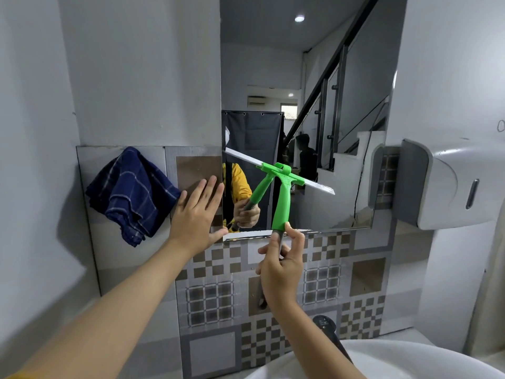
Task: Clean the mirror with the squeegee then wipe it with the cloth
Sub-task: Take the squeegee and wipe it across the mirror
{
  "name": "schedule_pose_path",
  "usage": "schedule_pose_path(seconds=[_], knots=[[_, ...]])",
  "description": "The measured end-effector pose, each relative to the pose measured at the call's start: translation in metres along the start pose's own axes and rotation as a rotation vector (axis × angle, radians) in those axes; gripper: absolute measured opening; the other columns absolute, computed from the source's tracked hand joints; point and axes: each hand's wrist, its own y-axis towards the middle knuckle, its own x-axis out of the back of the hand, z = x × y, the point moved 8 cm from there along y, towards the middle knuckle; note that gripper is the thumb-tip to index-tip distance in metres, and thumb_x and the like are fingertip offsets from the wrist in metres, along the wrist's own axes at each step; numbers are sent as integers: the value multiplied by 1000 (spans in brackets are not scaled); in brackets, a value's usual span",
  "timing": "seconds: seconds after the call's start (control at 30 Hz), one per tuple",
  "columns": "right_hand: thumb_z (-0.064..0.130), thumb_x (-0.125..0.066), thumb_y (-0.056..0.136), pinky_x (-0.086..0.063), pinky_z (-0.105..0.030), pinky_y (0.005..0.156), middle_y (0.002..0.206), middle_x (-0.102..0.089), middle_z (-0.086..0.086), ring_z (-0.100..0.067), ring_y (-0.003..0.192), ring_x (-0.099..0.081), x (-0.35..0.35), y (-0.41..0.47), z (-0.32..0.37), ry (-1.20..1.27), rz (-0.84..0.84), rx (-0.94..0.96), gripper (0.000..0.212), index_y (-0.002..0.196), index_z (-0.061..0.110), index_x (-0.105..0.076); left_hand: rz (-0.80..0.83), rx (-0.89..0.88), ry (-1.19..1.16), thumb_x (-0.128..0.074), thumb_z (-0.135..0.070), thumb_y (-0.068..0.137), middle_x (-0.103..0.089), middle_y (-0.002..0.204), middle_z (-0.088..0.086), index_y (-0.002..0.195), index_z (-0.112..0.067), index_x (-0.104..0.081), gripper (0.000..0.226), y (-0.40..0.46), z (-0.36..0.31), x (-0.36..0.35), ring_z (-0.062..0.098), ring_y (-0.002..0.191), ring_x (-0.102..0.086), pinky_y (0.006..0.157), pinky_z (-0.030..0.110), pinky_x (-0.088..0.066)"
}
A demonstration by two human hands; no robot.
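Note:
The mirror (341, 86) hangs on the wall above patterned tiles. My right hand (281, 266) grips the grey lower end of the green squeegee (282, 198) handle. Its metal blade lies slanted against the lower part of the glass, high on the left and low on the right. My left hand (198, 214) rests flat on the tiled wall at the mirror's lower left corner, fingers spread, holding nothing. A dark blue checked cloth (131, 192) hangs on the wall just left of that hand.
A white wall dispenser (442, 184) juts out to the right of the mirror. Below it, the rim of a white sink (410, 356) and a dark tap (328, 329) sit at the bottom right. A side wall closes the left.

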Motion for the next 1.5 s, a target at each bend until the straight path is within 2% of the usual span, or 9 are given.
schedule_pose_path(seconds=[0.2, 0.33, 0.47, 0.67, 0.8, 1.0, 1.17, 1.27, 1.5], knots=[[8, -53, 95, -34, -31, 41, 55, -44, -12, -22, 43, -36, 0, 0, -12, -42, 39, 34, 25, 109, 28, -49, -25, -16, 8, -64, -61, 69, -15, 155, 7, 147, -18, -14, 103, 0, 0, 0, 26, 141, -18, 108, 48, -16], [12, -56, 93, -33, -22, 36, 53, -48, 4, -8, 38, -39, 10, 1, -2, -201, 73, 135, 27, 102, 36, -48, -39, -15, 7, -65, -59, 70, -18, 154, 10, 147, -16, -18, 99, -2, -2, 0, 28, 141, -20, 108, 49, -21], [12, -59, 92, -30, -11, 36, 51, -47, 11, -7, 39, -45, 26, 8, 6, -346, 88, 222, 21, 113, 16, -55, -57, -15, -24, -63, -53, 75, -21, 153, 14, 146, -15, -23, 90, -9, -4, -2, 30, 139, -22, 107, 50, -24], [13, -59, 93, -34, -25, 31, 50, -48, 11, -8, 35, -39, 47, 26, 14, -571, 181, 347, 26, 119, 12, -57, -67, -24, -41, -60, -50, 80, -21, 153, 15, 145, -14, -24, 84, -15, -6, -6, 31, 140, -20, 107, 48, -23], [10, -62, 90, -45, -32, 30, 56, -53, 8, -11, 36, -48, 58, 37, 22, -680, 259, 424, 31, 120, 9, -56, -49, -45, -34, -61, -53, 78, -16, 154, 14, 145, -15, -26, 85, -15, -4, -10, 31, 141, -15, 107, 49, -21], [4, -68, 84, -29, -7, 40, 68, -63, -1, 9, 42, -39, 66, 44, 25, -733, 284, 509, 33, 116, 1, -59, -37, -81, -15, -63, -53, 76, -21, 151, 18, 143, -18, -29, 84, -18, -4, -13, 34, 139, -21, 105, 51, -30], [5, -66, 86, -38, -15, 35, 67, -66, -6, -5, 39, -43, 66, 43, 21, -714, 290, 511, 32, 118, 2, -58, -49, -105, 10, -55, -57, 80, -27, 148, 21, 141, -14, -35, 77, -17, -5, -14, 37, 137, -25, 104, 51, -31], [5, -65, 86, -37, -14, 36, 69, -67, -7, 0, 40, -41, 67, 44, 18, -706, 294, 514, 32, 117, 1, -57, -25, -103, 34, -37, -61, 83, -23, 150, 20, 142, -15, -30, 75, -18, -3, -18, 35, 139, -20, 106, 49, -27], [4, -67, 85, -31, -9, 40, 70, -65, -4, 4, 41, -38, 75, 51, 13, -722, 314, 538, 35, 118, 2, -58, -5, -66, 16, -34, -64, 83, -17, 153, 15, 146, -21, -22, 78, -19, 1, -21, 30, 141, -14, 107, 47, -23]])
